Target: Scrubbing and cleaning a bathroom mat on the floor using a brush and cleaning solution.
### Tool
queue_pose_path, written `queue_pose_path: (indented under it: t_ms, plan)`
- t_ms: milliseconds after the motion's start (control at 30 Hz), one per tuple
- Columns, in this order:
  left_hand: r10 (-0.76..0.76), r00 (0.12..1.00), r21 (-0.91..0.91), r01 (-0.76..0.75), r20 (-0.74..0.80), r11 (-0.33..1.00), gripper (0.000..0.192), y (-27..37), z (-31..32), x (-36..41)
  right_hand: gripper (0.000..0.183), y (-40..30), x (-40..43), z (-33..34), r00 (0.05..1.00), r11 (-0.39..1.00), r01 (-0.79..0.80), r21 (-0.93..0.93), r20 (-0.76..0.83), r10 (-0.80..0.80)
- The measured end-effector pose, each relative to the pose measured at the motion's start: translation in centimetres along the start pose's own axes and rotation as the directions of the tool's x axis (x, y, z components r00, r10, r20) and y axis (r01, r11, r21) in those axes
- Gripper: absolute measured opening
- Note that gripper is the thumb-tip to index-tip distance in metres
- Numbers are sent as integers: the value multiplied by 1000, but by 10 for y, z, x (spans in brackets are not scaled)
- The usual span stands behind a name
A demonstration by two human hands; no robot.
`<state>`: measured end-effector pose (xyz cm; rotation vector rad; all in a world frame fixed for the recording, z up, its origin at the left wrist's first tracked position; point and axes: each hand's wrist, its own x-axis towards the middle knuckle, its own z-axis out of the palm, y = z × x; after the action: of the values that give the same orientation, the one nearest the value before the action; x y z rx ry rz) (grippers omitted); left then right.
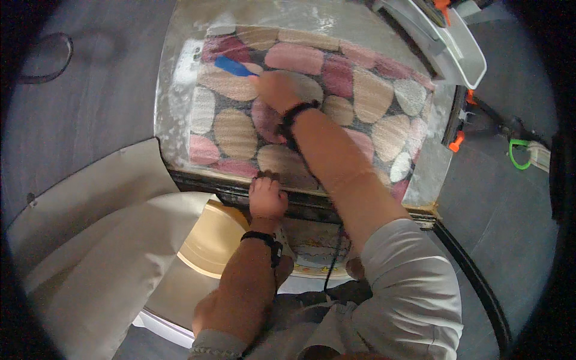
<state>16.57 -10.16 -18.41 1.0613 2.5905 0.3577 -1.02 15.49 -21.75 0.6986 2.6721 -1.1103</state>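
A mat with a pattern of pink, maroon, beige and white stones point(382, 94) lies flat on a wet-looking grey sheet point(173, 121). My right hand point(274, 90), blurred, is over the mat's far left part and grips a blue flat tool point(234, 66). The tool's handle is hidden in the hand, so its exact kind cannot be told. At the mat's near edge, my left hand point(267, 198) rests on a black rail point(310, 200) with the fingers close together. A small dark brown thing point(268, 174) shows at its fingertips.
A white plastic bin point(472, 58) stands at the far right. Below it are a black bar with orange ends point(455, 119) and a green ring point(517, 155). At the near left, a beige sheet point(112, 225) drapes beside a yellow basin point(211, 243). A black cable loop point(67, 58) lies far left.
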Motion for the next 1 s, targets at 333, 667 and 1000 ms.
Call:
queue_pose_path:
  t_ms: [333, 667, 1000]
  plan:
    - [69, 996, 54, -67, -47, 996, 15, -3, 1, 2, 67, 282, -244, -156, 854, 850, -507, -142, -221, 472]
    - [66, 994, 37, -63, -83, 997, 17, 3, 6, 3, 72, 299, -258, -111, 661, 781, -605, 155, -448, 601]
    - [-31, 996, 19, 30, 79, 999, 24, -9, 7, 0, 56, 35, 12, 5, 988, 990, 106, -97, -99, -116]
